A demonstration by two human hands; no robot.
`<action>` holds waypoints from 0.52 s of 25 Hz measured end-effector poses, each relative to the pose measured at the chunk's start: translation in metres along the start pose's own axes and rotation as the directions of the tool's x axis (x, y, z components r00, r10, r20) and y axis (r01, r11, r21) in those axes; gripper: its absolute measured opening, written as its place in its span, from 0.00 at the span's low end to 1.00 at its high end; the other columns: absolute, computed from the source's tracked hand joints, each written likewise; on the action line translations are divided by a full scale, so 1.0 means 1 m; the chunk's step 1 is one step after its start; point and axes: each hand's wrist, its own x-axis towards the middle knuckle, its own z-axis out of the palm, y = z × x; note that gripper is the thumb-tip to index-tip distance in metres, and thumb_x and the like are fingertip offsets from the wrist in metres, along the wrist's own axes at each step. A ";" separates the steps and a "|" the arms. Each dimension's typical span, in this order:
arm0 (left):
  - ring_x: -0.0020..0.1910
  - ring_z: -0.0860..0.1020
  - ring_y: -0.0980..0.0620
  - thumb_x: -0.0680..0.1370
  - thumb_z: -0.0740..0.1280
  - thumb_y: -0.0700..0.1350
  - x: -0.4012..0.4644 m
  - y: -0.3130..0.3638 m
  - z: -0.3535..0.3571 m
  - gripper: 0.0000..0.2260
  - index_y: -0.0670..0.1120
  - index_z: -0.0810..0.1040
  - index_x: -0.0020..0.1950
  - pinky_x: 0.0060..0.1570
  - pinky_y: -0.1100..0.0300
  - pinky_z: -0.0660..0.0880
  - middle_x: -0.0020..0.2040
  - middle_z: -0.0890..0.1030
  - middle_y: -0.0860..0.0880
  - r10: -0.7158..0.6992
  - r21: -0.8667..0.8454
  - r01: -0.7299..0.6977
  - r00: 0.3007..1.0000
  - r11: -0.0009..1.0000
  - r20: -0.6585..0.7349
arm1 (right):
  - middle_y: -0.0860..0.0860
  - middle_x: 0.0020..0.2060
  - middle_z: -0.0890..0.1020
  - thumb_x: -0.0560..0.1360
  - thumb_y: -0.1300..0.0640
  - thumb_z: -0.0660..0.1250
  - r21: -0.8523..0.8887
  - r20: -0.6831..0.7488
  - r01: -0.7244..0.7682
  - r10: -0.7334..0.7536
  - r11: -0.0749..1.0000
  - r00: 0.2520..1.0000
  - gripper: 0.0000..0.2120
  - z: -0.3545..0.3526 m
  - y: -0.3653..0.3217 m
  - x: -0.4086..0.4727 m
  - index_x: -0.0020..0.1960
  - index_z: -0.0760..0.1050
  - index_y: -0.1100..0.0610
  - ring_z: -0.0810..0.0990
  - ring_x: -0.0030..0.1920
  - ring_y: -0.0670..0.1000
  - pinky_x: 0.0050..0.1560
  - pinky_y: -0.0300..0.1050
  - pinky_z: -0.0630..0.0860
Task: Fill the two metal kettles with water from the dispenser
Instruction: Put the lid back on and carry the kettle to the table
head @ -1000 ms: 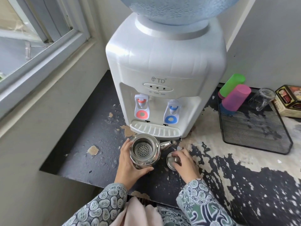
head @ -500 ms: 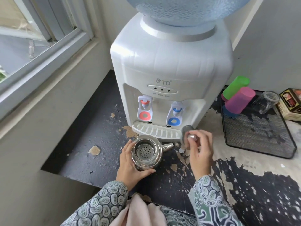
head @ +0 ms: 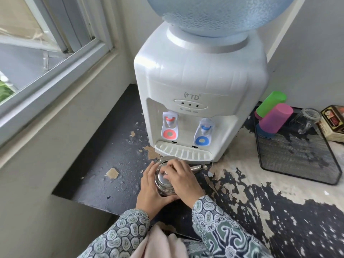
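Standing on the worn, peeling bench (head: 119, 164), a single metal kettle (head: 164, 184) sits just in front of the drip tray (head: 183, 152) of the white water dispenser (head: 201, 86), its spout (head: 198, 167) pointing right. The left hand (head: 149, 190) is wrapped around the kettle's left and near side, fingers curled onto the body. The right hand (head: 183, 180) lies over the top, fingertips pinched on the knob of the lid (head: 162, 178), which rests on the kettle's mouth. Both sleeves are patterned. On the dispenser face, a red tap (head: 169, 125) is at left and a blue tap (head: 204, 132) at right; neither is touched. To the far right, a black mesh tray (head: 297, 155) carries a green cup (head: 271, 103), a pink cup (head: 276, 118) and a clear glass mug (head: 305, 120), all lying on their sides.
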 end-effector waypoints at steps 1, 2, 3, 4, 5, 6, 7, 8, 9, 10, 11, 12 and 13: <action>0.69 0.60 0.59 0.58 0.66 0.74 0.000 0.000 -0.001 0.46 0.57 0.55 0.69 0.68 0.63 0.59 0.69 0.62 0.52 -0.002 0.003 0.002 1.000 1.000 0.001 | 0.51 0.47 0.76 0.72 0.52 0.55 0.009 0.019 -0.007 0.007 1.000 1.000 0.12 0.000 -0.001 0.001 0.51 0.73 0.52 0.75 0.50 0.53 0.52 0.49 0.77; 0.69 0.60 0.59 0.57 0.66 0.74 0.000 -0.001 -0.002 0.46 0.57 0.55 0.68 0.68 0.61 0.60 0.69 0.61 0.52 -0.011 0.008 0.011 1.000 1.000 0.007 | 0.51 0.47 0.76 0.72 0.52 0.55 0.013 0.030 -0.012 0.012 1.000 0.999 0.11 0.000 -0.002 0.002 0.51 0.72 0.52 0.76 0.50 0.53 0.53 0.50 0.77; 0.69 0.60 0.59 0.56 0.66 0.74 0.000 -0.001 -0.003 0.46 0.57 0.55 0.68 0.67 0.60 0.61 0.70 0.61 0.52 -0.023 0.014 0.022 1.000 1.000 0.015 | 0.51 0.47 0.75 0.72 0.53 0.56 0.013 0.032 -0.017 0.016 1.000 0.999 0.11 -0.001 -0.004 0.002 0.51 0.72 0.52 0.76 0.50 0.54 0.53 0.50 0.77; 0.69 0.61 0.59 0.56 0.67 0.74 0.000 -0.001 -0.004 0.46 0.57 0.55 0.68 0.66 0.59 0.62 0.70 0.61 0.52 -0.032 0.023 0.031 0.999 0.999 0.020 | 0.51 0.47 0.75 0.72 0.54 0.59 0.009 0.032 -0.021 0.021 1.000 0.999 0.10 0.000 -0.004 0.001 0.52 0.72 0.52 0.76 0.50 0.54 0.53 0.49 0.77; 0.69 0.62 0.58 0.55 0.68 0.73 0.000 -0.002 -0.004 0.47 0.58 0.55 0.67 0.65 0.59 0.64 0.70 0.61 0.51 -0.039 0.031 0.039 0.999 0.999 0.024 | 0.51 0.48 0.75 0.71 0.56 0.63 0.003 0.033 -0.032 0.032 0.999 0.999 0.11 0.001 -0.004 0.000 0.53 0.71 0.51 0.76 0.50 0.53 0.53 0.49 0.77; 0.68 0.62 0.59 0.55 0.70 0.71 -0.001 -0.001 -0.005 0.46 0.58 0.55 0.67 0.64 0.59 0.65 0.71 0.62 0.51 -0.045 0.036 0.044 0.999 0.998 0.028 | 0.51 0.48 0.74 0.70 0.58 0.67 -0.006 0.038 -0.051 0.052 0.999 0.998 0.14 0.001 -0.004 -0.002 0.54 0.71 0.51 0.76 0.50 0.53 0.53 0.48 0.77; 0.68 0.62 0.59 0.55 0.71 0.69 -0.001 0.000 -0.005 0.46 0.58 0.55 0.67 0.63 0.60 0.66 0.71 0.62 0.51 -0.048 0.039 0.047 0.998 0.998 0.031 | 0.51 0.48 0.74 0.68 0.59 0.70 -0.013 0.044 -0.071 0.072 0.997 0.996 0.17 0.001 -0.004 -0.003 0.55 0.71 0.50 0.76 0.50 0.52 0.52 0.47 0.77; 0.68 0.62 0.60 0.55 0.71 0.68 -0.001 0.001 -0.006 0.45 0.58 0.56 0.67 0.62 0.61 0.66 0.71 0.62 0.51 -0.048 0.042 0.046 0.998 0.998 0.032 | 0.51 0.49 0.73 0.68 0.59 0.71 -0.019 0.043 -0.085 0.086 0.996 0.995 0.18 0.000 -0.004 -0.002 0.55 0.70 0.50 0.75 0.50 0.52 0.51 0.46 0.77; 0.68 0.62 0.62 0.55 0.71 0.67 0.000 0.002 -0.007 0.45 0.58 0.56 0.67 0.62 0.61 0.66 0.71 0.62 0.51 -0.045 0.043 0.044 0.998 0.998 0.032 | 0.51 0.49 0.73 0.68 0.60 0.71 -0.023 0.040 -0.094 0.095 0.995 0.995 0.18 -0.001 -0.006 -0.001 0.55 0.71 0.50 0.75 0.50 0.52 0.51 0.46 0.76; 0.67 0.61 0.64 0.55 0.71 0.67 0.000 0.003 -0.007 0.44 0.58 0.56 0.66 0.61 0.62 0.67 0.71 0.62 0.51 -0.046 0.042 0.044 0.998 0.998 0.034 | 0.51 0.49 0.73 0.68 0.60 0.70 -0.025 0.038 -0.101 0.102 0.995 0.994 0.18 -0.001 -0.007 0.000 0.56 0.71 0.50 0.75 0.50 0.52 0.50 0.46 0.76; 0.67 0.61 0.65 0.55 0.71 0.67 0.000 0.004 -0.007 0.44 0.58 0.56 0.66 0.61 0.62 0.67 0.71 0.62 0.52 -0.047 0.042 0.046 0.998 0.998 0.037 | 0.52 0.49 0.73 0.69 0.61 0.70 -0.028 0.044 -0.102 0.103 0.994 0.994 0.18 -0.002 -0.009 0.001 0.56 0.71 0.51 0.75 0.50 0.53 0.50 0.47 0.76; 0.67 0.61 0.64 0.55 0.71 0.67 0.001 0.004 -0.007 0.44 0.58 0.56 0.66 0.61 0.62 0.66 0.71 0.62 0.52 -0.046 0.043 0.044 0.998 0.998 0.041 | 0.53 0.49 0.73 0.69 0.61 0.70 -0.030 0.062 -0.095 0.096 0.995 0.993 0.18 -0.003 -0.009 0.003 0.57 0.71 0.52 0.75 0.51 0.53 0.50 0.47 0.76; 0.68 0.61 0.63 0.56 0.71 0.67 0.001 0.003 -0.007 0.44 0.58 0.56 0.66 0.62 0.62 0.66 0.70 0.62 0.52 -0.041 0.043 0.039 0.998 0.998 0.043 | 0.53 0.50 0.73 0.70 0.61 0.69 -0.024 0.091 -0.082 0.084 0.996 0.992 0.17 -0.004 -0.008 0.004 0.58 0.71 0.53 0.74 0.52 0.54 0.49 0.48 0.76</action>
